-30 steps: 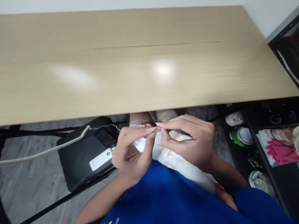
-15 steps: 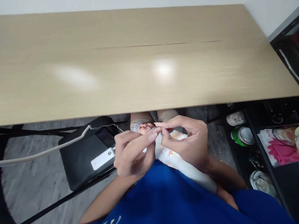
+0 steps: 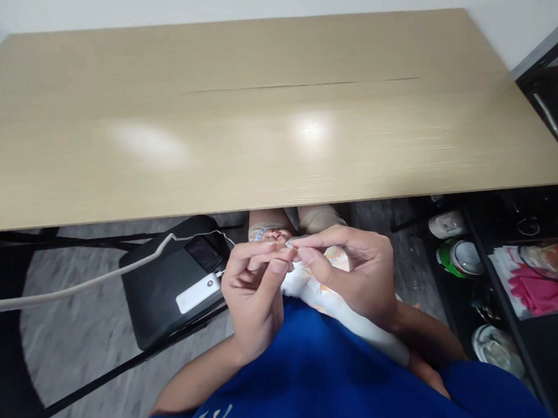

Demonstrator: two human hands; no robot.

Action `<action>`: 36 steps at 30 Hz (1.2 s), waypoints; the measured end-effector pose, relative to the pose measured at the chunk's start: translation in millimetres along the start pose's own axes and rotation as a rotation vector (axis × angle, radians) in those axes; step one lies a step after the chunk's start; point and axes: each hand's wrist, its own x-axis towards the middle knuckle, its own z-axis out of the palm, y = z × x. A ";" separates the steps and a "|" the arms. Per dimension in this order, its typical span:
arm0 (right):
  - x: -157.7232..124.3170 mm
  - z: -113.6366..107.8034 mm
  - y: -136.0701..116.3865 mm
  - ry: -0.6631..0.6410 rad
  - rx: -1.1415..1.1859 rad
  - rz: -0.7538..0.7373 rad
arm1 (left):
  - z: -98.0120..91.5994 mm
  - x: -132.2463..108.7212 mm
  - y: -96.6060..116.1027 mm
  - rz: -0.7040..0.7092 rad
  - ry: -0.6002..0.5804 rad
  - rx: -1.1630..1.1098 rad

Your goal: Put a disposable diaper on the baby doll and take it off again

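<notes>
My left hand and my right hand meet fingertip to fingertip in front of my blue shirt. Both are pinched, and whatever lies between the fingertips is too small to make out. Behind and below them a doll with a blue-and-white headband lies on my lap, its face partly showing. White cloth with orange patches shows just beyond my right hand, which hides part of it.
A wooden table spans the view ahead. On a black stool at left lie a white power bank and a phone, with a cable. Right, a shelf holds pink cloth and cans.
My left hand has turned, its thumb now pressed up near the fingertips and its other fingers curled beside my right fingertips. The view has shifted slightly, so the surroundings sit further right.
</notes>
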 end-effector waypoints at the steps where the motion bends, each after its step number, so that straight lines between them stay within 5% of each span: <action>1: 0.0 0.2 -0.5 0.005 0.000 0.002 | 0.2 -0.1 0.8 -0.012 -0.005 -0.007; 10: -1.1 -0.9 -1.3 0.015 -0.057 -0.055 | 0.0 2.0 -3.5 0.051 -0.020 0.026; 18: 4.5 -8.3 -2.4 -0.015 -0.295 -0.234 | -6.8 13.8 -6.0 0.447 -0.103 0.336; 23: 7.0 -10.6 0.9 -0.003 -0.380 -0.297 | -10.1 15.8 -7.7 0.571 -0.131 0.459; 29: 11.6 -14.7 3.4 -0.056 -0.345 -0.259 | -14.0 14.3 -10.3 0.587 -0.154 0.524; 36: 6.3 -4.8 6.1 0.028 -0.246 -0.134 | -20.2 13.1 -15.4 0.701 -0.161 0.627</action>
